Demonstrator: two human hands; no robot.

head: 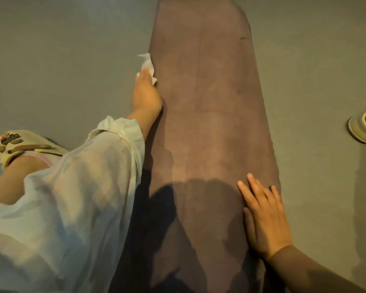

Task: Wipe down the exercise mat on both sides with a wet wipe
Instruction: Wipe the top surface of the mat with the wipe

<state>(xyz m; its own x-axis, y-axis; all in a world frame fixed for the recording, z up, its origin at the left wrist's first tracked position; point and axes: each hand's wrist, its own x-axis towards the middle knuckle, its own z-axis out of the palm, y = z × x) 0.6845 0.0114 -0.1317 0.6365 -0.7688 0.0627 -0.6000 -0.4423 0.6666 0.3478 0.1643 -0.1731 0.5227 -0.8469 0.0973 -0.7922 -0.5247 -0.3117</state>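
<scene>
While the exercise mat [209, 127] lies flat on the floor [61, 49] with its long axis running straight away from me, I've got the left hand [146, 94] out at the mat's left edge, about midway up its length. The wet wipe [147, 65] sits under and ahead of that hand's fingertips, partly crumpled, straddling the mat edge and the floor. Fingers look extended over the wipe, pressing it down; can't tell whether the thumb is pinching it from below, so I can't call the grip either way.

Right hand [264, 216] is flat, fingers straight and spread, palm down on the near right part of the mat, holding nothing, just bracing.

Key relation: the mat spreads to the right of the left hand, and the far stretch runs ahead of it. My read: the next stroke goes either across to the right or along the edge away from me. Left hand is clearly nearer the far half.

A sandalled foot [19, 146] sits left on the floor, another sandal [363, 127] well right of the mat.

Underside not yet shown, judged undone
</scene>
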